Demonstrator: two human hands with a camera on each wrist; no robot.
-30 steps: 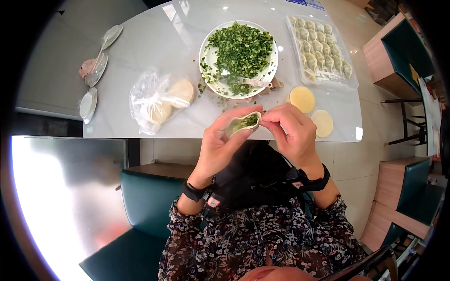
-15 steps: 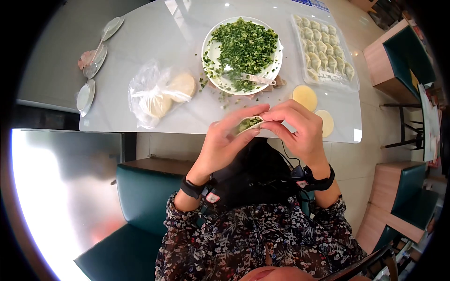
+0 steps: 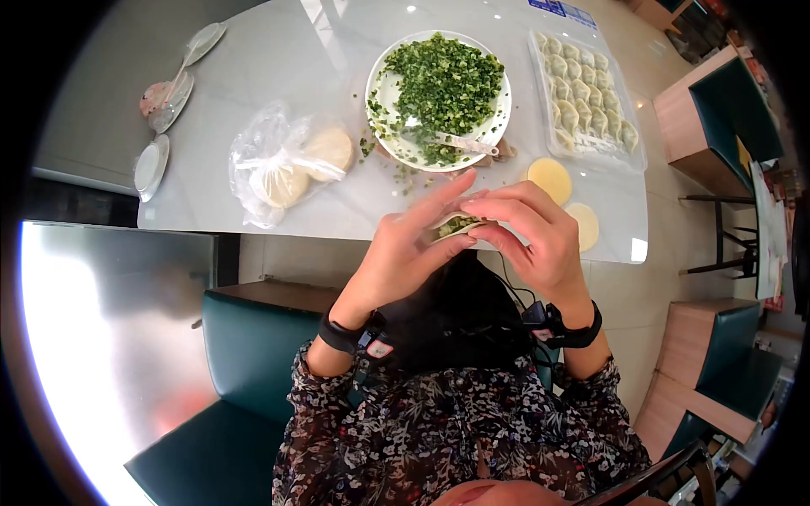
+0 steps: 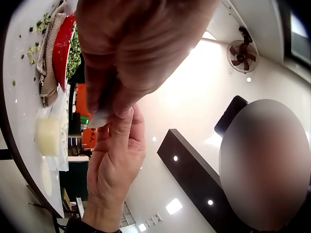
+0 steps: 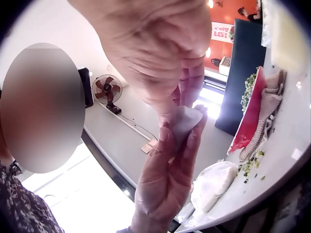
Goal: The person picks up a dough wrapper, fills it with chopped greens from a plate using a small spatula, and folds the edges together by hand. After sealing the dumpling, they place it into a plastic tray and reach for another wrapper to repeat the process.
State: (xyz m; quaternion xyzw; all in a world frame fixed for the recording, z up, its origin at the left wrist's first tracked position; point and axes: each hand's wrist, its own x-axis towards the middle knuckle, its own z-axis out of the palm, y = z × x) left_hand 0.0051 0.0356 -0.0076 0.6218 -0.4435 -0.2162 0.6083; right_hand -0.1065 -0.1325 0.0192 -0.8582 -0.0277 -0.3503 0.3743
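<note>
A dumpling wrapper (image 3: 456, 225) with chopped green filling sits between both hands, near the table's front edge. My left hand (image 3: 396, 261) cradles it, thumb on the near side and fingers on the far side. With thumb and forefinger, my right hand (image 3: 536, 236) pinches the right end of its rim. The wrapper's left part is still parted and the greens show inside. In the right wrist view the pale outside of the wrapper (image 5: 186, 124) bulges between the fingers. Beyond the hands stands a plate (image 3: 377, 143) of chopped greens (image 3: 447, 80) with a spoon (image 3: 464, 143) lying in it.
Two round wrappers (image 3: 550, 180) lie at the front right. Behind them is a plastic tray (image 3: 601, 157) with rows of folded dumplings (image 3: 582, 91). A clear bag (image 3: 261, 169) with stacked wrappers lies left of the plate. Small dishes (image 3: 152, 167) line the left edge.
The right fingers have moved over the wrapper's right end, and its opening has narrowed. The left forefinger now points up more. The head view has shifted slightly.
</note>
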